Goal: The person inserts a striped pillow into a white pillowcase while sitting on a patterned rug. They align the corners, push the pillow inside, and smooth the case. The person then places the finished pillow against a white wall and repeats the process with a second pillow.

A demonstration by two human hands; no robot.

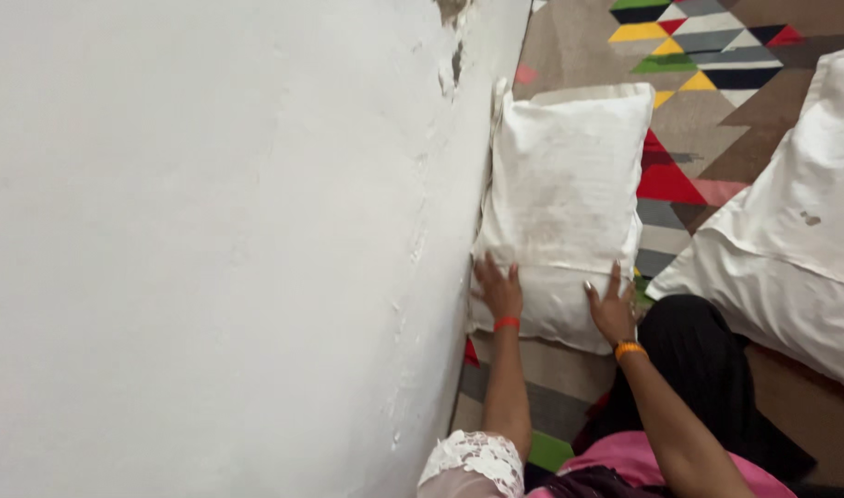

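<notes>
In the head view, a white pillow (565, 198) lies on a patterned rug (708, 55), its long left edge pressed against a white wall (210, 231) whose paint is chipped near the top. The left hand (499, 290) rests flat on the pillow's near left corner, just beside the wall, fingers (485, 272) spread and not gripping anything. The right hand (611, 309) lies on the near right corner, fingers (616, 277) likewise open and pressing on the fabric rather than closing around it. Each wrist wears an orange band (506, 323). A second pillow (791, 240), also white, lies to the right on the rug, apart from the first. A lace sleeve (473, 461) and pink cloth (625, 456) show at the bottom edge, with black fabric (703, 360) beside the right forearm.
</notes>
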